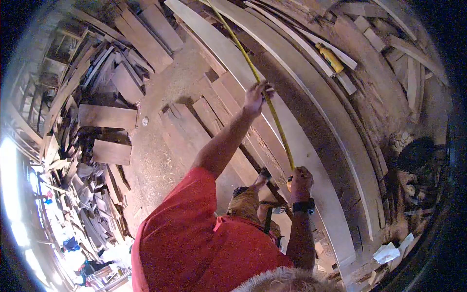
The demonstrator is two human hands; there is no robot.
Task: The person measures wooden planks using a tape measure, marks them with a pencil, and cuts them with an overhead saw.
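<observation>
A yellow tape measure blade (pixel 278 127) runs along a long pale board (pixel 311 160), past the board's far end at the top of the view. My left hand (pixel 258 97) is closed on the blade at about its middle, over the board. Nearer my body, my right hand (pixel 301 184) is wrapped round the tape measure case (pixel 290 184), of which only an orange-yellow edge shows. The blade comes out of the case between the two hands.
More long boards (pixel 335 117) lie to the right, with a yellow tool (pixel 330 57) beyond them. Stacked planks (pixel 108 117) and scrap wood fill the left. A dark round blade (pixel 416 155) and white paper (pixel 386 253) are at the right. Sawdust covers the floor (pixel 151 165).
</observation>
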